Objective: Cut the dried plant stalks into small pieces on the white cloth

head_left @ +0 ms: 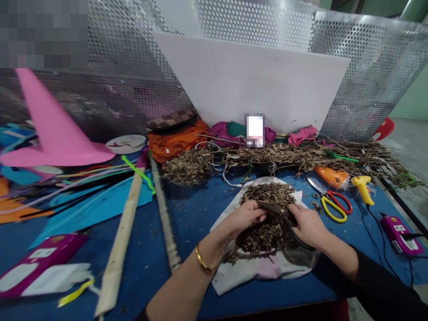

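Note:
My right hand (308, 225) is closed around a pair of dark-handled scissors (272, 207), whose blades point left toward my other hand. Close to the blade tips, my left hand (248, 217) has its fingers pinched together; whatever lies in them is too small and dark to name. Both hands are over a heap of chopped dry leaves (264, 238). The heap lies on a crumpled white cloth or bag (230, 278), with more brown bits toward its far side.
Red-and-yellow-handled scissors (335, 206), a yellow glue gun (363, 189) and a purple power strip (401, 234) lie at right. Dry twigs (287, 154) line the back below a white board (261, 84). Left are a bamboo strip (122, 240), a stick (163, 214) and a pink cone hat (55, 125).

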The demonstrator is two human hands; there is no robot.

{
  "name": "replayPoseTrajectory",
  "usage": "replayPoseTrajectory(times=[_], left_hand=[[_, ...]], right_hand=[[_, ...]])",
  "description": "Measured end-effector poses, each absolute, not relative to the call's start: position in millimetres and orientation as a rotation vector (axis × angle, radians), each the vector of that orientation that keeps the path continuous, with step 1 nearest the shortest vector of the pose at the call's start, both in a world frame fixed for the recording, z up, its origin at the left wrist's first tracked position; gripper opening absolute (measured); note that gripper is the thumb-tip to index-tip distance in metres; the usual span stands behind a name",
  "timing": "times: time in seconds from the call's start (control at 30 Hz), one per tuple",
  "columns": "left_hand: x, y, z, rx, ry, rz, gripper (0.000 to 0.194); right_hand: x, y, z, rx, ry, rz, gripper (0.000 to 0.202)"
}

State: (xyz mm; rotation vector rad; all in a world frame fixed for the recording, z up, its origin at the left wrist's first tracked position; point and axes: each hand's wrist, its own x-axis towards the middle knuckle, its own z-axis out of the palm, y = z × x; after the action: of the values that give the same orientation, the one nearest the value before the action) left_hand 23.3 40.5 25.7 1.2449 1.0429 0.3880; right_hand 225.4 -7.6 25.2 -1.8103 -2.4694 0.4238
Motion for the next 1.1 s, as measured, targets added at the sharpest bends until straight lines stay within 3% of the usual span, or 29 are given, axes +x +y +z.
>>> replayPoseTrajectory(times=[0.2, 0.47, 0.83, 1.1], left_hand=[[22.2, 40.4, 27.8, 1.247, 1.117, 0.401, 0.022], [24.1, 41.7, 24.6, 1.289, 1.06, 0.352, 0.02], [18.4, 45.4, 24.8, 1.162, 1.067, 0.333, 0.029], [23.2, 41.0, 27.2, 1.193, 1.077, 0.339, 0.027]], right_hand=[[225.9, -6.9, 24.1, -1.851, -2.477, 0.463, 0.02], [222.9, -8.2, 21.4, -1.872, -2.505, 0.369, 0.03], [222.7, -8.4, 20.6, -1.87, -2.521, 0.405, 0.025], [222.4, -9.3, 21.0, -1.86, -2.536, 0.356, 0.04]])
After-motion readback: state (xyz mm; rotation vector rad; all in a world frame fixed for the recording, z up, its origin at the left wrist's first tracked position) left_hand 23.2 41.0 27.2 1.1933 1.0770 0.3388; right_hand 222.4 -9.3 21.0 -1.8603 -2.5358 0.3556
